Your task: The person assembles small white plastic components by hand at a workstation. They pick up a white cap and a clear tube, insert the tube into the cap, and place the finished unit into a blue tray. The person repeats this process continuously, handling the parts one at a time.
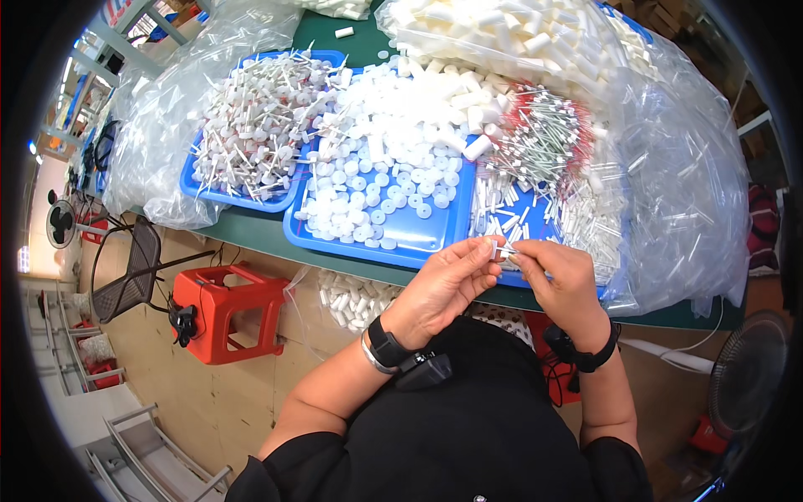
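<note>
Both hands meet over the surface's (276,238) near edge: I see my left hand (443,284) and right hand (562,280) pinching one small white plastic piece (503,249) between fingertips, just in front of the blue tray (418,238) of white caps.

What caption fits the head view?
Both hands, left and right, pinch a small white part above blue trays.
</note>
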`<state>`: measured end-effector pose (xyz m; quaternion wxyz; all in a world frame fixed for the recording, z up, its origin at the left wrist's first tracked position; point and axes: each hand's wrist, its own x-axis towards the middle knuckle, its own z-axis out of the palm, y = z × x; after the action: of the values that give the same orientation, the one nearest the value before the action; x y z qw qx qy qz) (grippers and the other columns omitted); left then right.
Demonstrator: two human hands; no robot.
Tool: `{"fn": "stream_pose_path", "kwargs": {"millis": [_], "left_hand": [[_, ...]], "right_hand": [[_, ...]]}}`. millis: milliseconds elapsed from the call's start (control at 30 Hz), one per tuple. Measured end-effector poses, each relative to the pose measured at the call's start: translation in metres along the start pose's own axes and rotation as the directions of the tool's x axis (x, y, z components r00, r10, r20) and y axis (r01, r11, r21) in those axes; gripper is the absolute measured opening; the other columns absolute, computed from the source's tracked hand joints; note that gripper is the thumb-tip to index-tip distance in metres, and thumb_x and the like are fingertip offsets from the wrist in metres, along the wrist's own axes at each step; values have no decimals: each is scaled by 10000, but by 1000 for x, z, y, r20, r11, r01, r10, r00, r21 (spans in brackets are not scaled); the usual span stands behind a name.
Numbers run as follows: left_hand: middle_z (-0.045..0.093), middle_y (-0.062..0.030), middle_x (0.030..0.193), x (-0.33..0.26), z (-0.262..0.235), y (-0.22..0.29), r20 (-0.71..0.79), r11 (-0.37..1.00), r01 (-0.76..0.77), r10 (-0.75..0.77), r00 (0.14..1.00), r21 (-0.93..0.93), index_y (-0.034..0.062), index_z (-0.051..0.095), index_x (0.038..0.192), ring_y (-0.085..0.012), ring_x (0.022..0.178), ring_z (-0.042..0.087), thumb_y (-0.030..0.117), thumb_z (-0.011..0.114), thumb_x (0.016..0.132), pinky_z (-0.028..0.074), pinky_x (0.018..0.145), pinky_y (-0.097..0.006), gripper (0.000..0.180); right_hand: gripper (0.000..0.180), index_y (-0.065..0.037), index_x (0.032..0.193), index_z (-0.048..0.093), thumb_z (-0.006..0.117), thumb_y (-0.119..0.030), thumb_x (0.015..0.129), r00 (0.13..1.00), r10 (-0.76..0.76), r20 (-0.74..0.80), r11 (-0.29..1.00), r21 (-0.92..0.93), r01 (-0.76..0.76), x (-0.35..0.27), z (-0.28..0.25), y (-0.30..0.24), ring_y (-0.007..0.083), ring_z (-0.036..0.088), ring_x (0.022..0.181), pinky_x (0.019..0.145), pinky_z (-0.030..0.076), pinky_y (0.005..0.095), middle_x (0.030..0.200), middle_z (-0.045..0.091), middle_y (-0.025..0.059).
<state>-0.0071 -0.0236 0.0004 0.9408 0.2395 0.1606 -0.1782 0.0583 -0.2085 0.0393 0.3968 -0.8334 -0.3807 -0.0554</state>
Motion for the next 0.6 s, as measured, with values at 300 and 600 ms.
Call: {"fn": "stream_pose_path", "kwargs": {"millis": [300,600], "left_hand": [[643,-8,907,-3,3,-1,15,970,-62,60,998,234,-42,595,1295,-79,757,579,226,618,1015,501,715,-218,388],[630,16,865,-2,-3,0,48,985,4,-13,999,172,-19,625,1273,-57,739,587,250,627,1011,510,701,-197,375]], "right_hand": [[196,-13,934,681,597,-173,1010,613,466,638,219,588,-779,3,-14,1,7,467,481,452,336,174,684,625,0],[174,-17,937,669,596,-159,1006,693,448,564,603,382,-701,9,-18,-10,66,530,485,455,382,236,661,630,22]]}}
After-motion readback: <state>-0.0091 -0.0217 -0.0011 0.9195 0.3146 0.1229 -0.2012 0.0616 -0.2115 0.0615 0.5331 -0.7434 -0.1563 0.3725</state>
